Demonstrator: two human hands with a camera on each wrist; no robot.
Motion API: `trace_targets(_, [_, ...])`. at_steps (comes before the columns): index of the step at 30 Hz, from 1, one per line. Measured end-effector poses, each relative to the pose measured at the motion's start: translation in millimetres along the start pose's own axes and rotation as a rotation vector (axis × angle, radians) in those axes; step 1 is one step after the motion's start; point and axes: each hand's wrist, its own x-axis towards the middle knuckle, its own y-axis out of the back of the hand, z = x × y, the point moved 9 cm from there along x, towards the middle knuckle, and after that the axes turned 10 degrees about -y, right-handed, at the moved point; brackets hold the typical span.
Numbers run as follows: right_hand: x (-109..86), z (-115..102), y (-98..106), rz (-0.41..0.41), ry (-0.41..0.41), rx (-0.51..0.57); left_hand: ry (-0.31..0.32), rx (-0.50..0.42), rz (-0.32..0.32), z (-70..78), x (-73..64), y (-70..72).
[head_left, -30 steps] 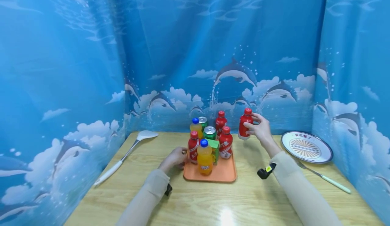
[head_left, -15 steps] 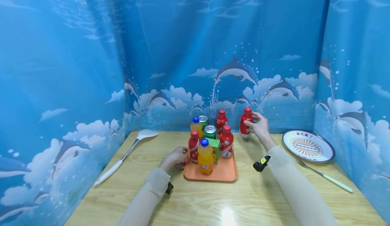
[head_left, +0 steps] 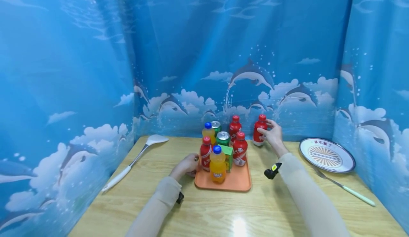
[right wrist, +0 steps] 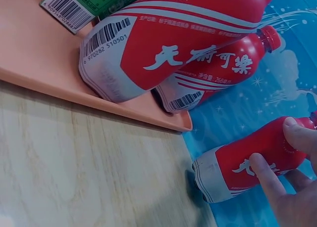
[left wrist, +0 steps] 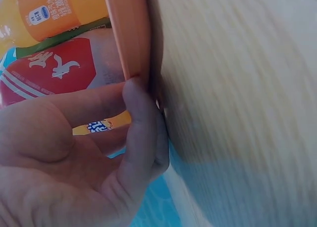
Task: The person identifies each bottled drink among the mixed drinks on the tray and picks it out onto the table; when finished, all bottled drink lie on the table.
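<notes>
Upright at the table's back, right of the tray, is a red cola bottle (head_left: 259, 132). My right hand (head_left: 273, 136) grips its upper part with thumb and fingers. In the right wrist view the base of this bottle (right wrist: 242, 162) is right by the tabletop. On the other side, my left hand (head_left: 185, 166) pinches the left rim of an orange tray (head_left: 238, 184). The left wrist view shows fingertips on both sides of the tray edge (left wrist: 130, 34). On the tray stand several drinks, among them an orange soda bottle (head_left: 218, 166), green cans (head_left: 223, 139) and a green carton (head_left: 228, 155).
More red cola bottles (head_left: 240, 150) stand on the tray. A white-handled turner (head_left: 135, 159) lies at the table's left. At the right are a patterned plate (head_left: 327, 155) and a fork (head_left: 345, 187) with a pale green handle. A blue dolphin curtain (head_left: 191, 52) encloses the table.
My right hand has lowered the red cola bottle to the tabletop behind and right of the tray. My left hand keeps its hold on the rim. The head view has shifted slightly.
</notes>
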Motion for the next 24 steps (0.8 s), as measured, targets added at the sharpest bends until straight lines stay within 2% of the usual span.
trace_targets(9, [-4.3, 13, -3, -0.003, -0.043, -0.011, 0.001, -0.02, -0.009, -5.2, -0.9, -6.2])
trace_targets(13, [-3.5, 13, -4, -0.004, -0.028, -0.044, -0.007, -0.019, -0.001, -4.2, -2.6, -5.8])
trace_targets(15, [-2.4, 10, -4, 0.0, -0.004, -0.089, -0.009, -0.02, -0.001, -2.7, -2.8, -4.8])
trace_targets(22, [-1.3, -3, 1, 0.068, 0.133, -0.394, -0.006, -0.024, 0.002, -1.6, 0.6, 0.4])
trace_targets(24, [-1.6, -6, 0, 0.069, 0.153, -0.437, -0.011, -0.037, 0.003, -2.4, 1.8, 0.8])
